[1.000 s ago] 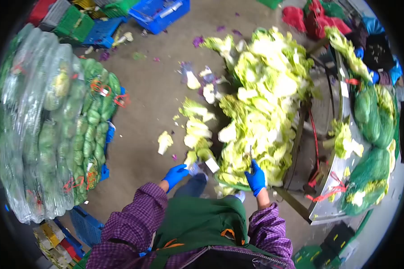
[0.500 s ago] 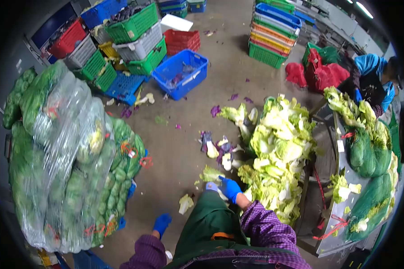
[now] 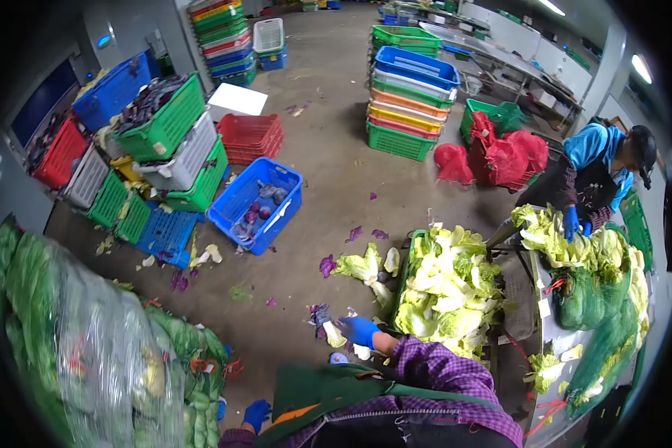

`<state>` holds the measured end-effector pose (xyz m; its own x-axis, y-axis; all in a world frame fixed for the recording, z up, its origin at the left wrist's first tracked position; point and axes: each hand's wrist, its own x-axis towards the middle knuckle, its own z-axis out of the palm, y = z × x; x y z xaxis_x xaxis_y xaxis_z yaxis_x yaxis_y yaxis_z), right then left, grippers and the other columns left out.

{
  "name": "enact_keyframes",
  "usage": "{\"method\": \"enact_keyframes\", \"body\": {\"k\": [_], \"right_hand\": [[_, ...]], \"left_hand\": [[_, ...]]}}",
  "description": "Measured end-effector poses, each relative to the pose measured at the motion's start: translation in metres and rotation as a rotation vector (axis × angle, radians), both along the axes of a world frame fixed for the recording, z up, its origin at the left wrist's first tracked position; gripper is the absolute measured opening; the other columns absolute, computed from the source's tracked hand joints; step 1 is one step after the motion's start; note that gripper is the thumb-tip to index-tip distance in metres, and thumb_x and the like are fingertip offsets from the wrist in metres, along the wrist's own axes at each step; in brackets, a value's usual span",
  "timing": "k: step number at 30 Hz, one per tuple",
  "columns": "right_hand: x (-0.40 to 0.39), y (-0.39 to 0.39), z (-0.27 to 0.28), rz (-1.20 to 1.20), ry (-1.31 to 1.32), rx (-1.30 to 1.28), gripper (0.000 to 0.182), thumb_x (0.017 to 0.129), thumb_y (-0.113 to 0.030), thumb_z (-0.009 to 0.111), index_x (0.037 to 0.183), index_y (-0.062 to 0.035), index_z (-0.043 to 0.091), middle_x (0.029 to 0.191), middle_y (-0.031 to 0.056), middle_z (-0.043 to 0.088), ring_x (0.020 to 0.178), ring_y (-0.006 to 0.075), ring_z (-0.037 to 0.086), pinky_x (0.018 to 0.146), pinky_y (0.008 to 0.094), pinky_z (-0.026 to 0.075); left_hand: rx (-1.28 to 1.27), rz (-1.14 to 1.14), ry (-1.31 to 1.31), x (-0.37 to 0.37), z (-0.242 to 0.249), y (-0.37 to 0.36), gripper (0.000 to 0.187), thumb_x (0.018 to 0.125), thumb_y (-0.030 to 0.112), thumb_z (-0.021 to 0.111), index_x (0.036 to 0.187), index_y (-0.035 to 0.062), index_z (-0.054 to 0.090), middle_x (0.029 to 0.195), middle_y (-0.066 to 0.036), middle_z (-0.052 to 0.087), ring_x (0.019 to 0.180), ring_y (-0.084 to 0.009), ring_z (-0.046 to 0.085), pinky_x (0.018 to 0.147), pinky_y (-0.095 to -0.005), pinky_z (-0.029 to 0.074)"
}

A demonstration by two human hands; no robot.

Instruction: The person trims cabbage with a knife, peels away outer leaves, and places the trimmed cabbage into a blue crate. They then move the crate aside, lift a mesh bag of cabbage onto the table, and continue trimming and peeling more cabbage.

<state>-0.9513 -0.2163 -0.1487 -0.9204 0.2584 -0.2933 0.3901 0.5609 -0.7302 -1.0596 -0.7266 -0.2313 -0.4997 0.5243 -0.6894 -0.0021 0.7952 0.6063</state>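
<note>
My right hand (image 3: 359,331), in a blue glove, reaches over the floor with its fingers stretched out to the left. Its fingertips are right by a pale cabbage leaf (image 3: 334,334); no grip on it shows. Beside the hand is a green crate (image 3: 402,282) heaped with loose cabbage leaves (image 3: 452,287). Low on the left, my left hand (image 3: 257,414) hangs away from my body, also gloved in blue, its fingers loosely apart with nothing visible in them. The tip of my shoe (image 3: 338,358) shows below the right hand.
Wrapped bags of cabbage (image 3: 104,336) stand left. Ahead are a blue crate (image 3: 257,201) with purple cabbages and a crate stack (image 3: 411,101). At right, a co-worker (image 3: 601,160) handles leaves over a metal table (image 3: 549,336) with netted cabbages. Leaf scraps (image 3: 355,234) litter the floor.
The view has tilted up, showing more of the room. My right hand is now beside the leaf crate, fingers stretched left. The co-worker's hands now show over the table's leaves.
</note>
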Motion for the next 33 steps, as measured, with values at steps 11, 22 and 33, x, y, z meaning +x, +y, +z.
{"method": "enact_keyframes", "body": {"k": [11,22,33], "right_hand": [[-0.117,0.172,0.006,-0.352,-0.086,0.021,0.037,0.073,-0.032,0.063,0.097,-0.0041,0.063,0.093,0.0226,0.063,0.088,0.0380,0.061,0.077,0.0430,0.049],[-0.168,0.331,-0.003,-0.978,0.066,-0.528,0.036,0.080,-0.020,0.068,0.110,-0.0013,0.060,0.081,0.0069,0.065,0.066,0.0119,0.062,0.060,0.0271,0.050],[-0.195,0.637,0.022,-1.286,0.356,-0.736,0.038,0.085,-0.023,0.062,0.116,-0.0015,0.056,0.097,0.0103,0.066,0.075,0.0200,0.064,0.064,0.0290,0.049]], "left_hand": [[-0.083,0.076,-0.112,-0.232,-0.005,0.270,0.034,0.088,0.030,0.050,0.107,0.0039,0.062,0.100,-0.013,0.064,0.086,-0.0198,0.062,0.072,-0.0360,0.049],[0.233,-0.237,0.317,-0.534,0.047,0.691,0.033,0.081,0.024,0.063,0.106,0.0036,0.063,0.086,-0.007,0.065,0.075,-0.0143,0.057,0.068,-0.0333,0.048],[0.478,-0.276,-0.079,-0.567,0.074,1.101,0.043,0.087,0.024,0.061,0.125,0.0086,0.051,0.114,-0.005,0.061,0.096,-0.0190,0.060,0.076,-0.0336,0.048]]}}
